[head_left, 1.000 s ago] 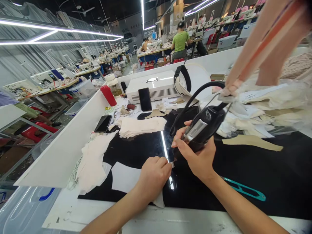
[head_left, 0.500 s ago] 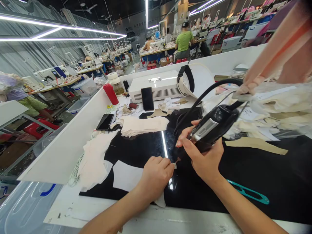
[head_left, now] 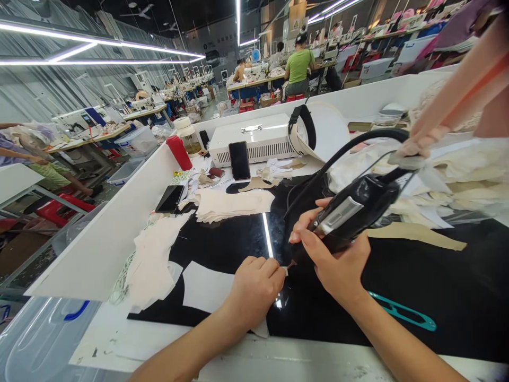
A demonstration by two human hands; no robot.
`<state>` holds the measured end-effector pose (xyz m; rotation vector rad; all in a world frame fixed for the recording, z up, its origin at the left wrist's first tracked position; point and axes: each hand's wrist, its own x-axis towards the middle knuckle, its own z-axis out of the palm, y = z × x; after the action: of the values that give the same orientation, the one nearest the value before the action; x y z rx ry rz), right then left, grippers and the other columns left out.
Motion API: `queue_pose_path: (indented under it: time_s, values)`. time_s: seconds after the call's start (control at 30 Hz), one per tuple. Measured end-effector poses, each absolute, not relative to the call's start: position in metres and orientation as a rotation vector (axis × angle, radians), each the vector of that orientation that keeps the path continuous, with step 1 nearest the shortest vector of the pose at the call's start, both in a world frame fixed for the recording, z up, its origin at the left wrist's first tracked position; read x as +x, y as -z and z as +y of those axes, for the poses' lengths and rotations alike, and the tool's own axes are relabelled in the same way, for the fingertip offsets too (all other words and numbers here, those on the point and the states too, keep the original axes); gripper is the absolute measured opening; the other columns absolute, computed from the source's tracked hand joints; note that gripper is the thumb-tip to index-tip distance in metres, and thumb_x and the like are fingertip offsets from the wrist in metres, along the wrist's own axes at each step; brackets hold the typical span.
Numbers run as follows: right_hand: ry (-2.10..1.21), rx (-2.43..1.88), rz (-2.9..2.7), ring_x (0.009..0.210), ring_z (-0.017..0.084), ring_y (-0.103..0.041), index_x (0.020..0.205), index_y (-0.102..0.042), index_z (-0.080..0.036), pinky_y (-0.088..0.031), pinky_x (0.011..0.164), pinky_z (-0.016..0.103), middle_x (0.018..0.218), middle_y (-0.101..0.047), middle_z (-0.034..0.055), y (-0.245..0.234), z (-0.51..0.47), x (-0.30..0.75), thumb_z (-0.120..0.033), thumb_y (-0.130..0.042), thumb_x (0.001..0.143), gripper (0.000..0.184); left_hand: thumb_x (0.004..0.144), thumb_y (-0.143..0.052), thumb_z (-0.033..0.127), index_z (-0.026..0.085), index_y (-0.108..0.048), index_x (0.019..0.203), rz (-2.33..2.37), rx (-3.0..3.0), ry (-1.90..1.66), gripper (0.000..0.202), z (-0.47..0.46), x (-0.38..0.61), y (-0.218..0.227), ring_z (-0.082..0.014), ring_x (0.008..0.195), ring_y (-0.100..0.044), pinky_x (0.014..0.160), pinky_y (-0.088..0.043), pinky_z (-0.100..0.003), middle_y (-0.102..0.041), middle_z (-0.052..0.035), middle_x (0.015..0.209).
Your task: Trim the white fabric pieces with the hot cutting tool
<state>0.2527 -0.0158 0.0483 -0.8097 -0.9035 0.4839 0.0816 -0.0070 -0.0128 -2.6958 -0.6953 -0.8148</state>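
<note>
My right hand [head_left: 332, 260] grips a black corded hand tool [head_left: 352, 209] with a silver plate, its thin tip pointing down at the glossy black worktop [head_left: 417, 276]. Its cable loops up and back to the right. My left hand [head_left: 254, 286] is closed in a pinch on a small pale piece [head_left: 284, 270] held right at the tool's tip. Under my left wrist lies a white cut sheet [head_left: 204, 286].
Cream fabric pieces [head_left: 153, 262] and a folded stack [head_left: 233, 204] lie to the left, with two phones [head_left: 169, 198] and a red bottle [head_left: 178, 153]. A white box machine [head_left: 254, 142] stands behind. Teal snips [head_left: 401, 312] lie at right near heaped fabric [head_left: 453, 175]. People work at distant tables.
The view has shifted slightly. Both hands stay together at the tool's tip; the tool has edged a little to the right.
</note>
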Motion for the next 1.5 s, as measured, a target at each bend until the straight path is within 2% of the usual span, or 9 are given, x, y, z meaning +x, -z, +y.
queue_pose_path:
  time_s: [0.23,0.5,0.9,1.07,1.3,1.5]
  values:
    - [-0.459,-0.834,-0.922,0.058,0.017,-0.07,0.123,-0.067,-0.03,-0.065,0.055,0.033,0.081,-0.076,-0.0052,-0.05,-0.015,0.253,-0.028,-0.094,0.09,0.043,0.115,-0.062,0.007,0.023,-0.059,0.084,-0.704,-2.702,0.787,0.035,-0.007,0.082,0.013,-0.0168,0.067,-0.056,0.066,-0.036,-0.037,-0.061,0.0031,0.076]
    - [-0.454,-0.835,-0.93,0.058,0.016,-0.069,0.122,-0.067,-0.03,-0.067,0.058,0.032,0.079,-0.075,-0.0061,-0.05,-0.014,0.25,-0.026,-0.093,0.089,0.042,0.116,-0.062,0.009,0.022,-0.062,0.085,-0.719,-2.702,0.766,0.034,-0.008,0.082,0.014,-0.0166,0.067,-0.057,0.066,-0.037,-0.037,-0.061,0.0027,0.076]
    - [-0.491,-0.802,-0.917,0.059,0.015,-0.069,0.124,-0.068,-0.031,-0.065,0.057,0.031,0.082,-0.075,-0.0061,-0.049,-0.024,0.251,-0.032,-0.095,0.092,0.042,0.122,-0.06,0.018,0.022,-0.07,0.092,-0.761,-2.749,0.758,0.032,-0.009,0.079,0.01,-0.0165,0.066,-0.058,0.062,-0.035,-0.037,-0.066,0.0022,0.078]
    - [-0.468,-0.828,-0.929,0.059,0.016,-0.069,0.124,-0.067,-0.03,-0.065,0.057,0.031,0.081,-0.073,-0.0059,-0.047,-0.024,0.25,-0.029,-0.093,0.091,0.041,0.123,-0.06,0.02,0.022,-0.07,0.091,-0.767,-2.769,0.761,0.033,-0.009,0.078,0.011,-0.0162,0.065,-0.058,0.061,-0.033,-0.038,-0.066,0.002,0.077]
    - [-0.466,-0.813,-0.908,0.059,0.014,-0.068,0.122,-0.069,-0.03,-0.068,0.063,0.031,0.08,-0.073,-0.007,-0.048,-0.023,0.246,-0.022,-0.091,0.088,0.041,0.121,-0.06,0.016,0.022,-0.067,0.087,-0.786,-2.834,0.699,0.035,-0.008,0.074,0.012,-0.0161,0.067,-0.059,0.062,-0.038,-0.036,-0.066,0.0016,0.08]
    - [-0.482,-0.853,-0.908,0.057,0.015,-0.069,0.122,-0.068,-0.029,-0.068,0.059,0.031,0.079,-0.074,-0.007,-0.05,-0.024,0.246,-0.023,-0.091,0.089,0.04,0.12,-0.061,0.015,0.021,-0.071,0.093,-0.78,-2.868,0.692,0.029,-0.006,0.072,0.012,-0.017,0.07,-0.061,0.064,-0.044,-0.036,-0.068,0.0018,0.083]
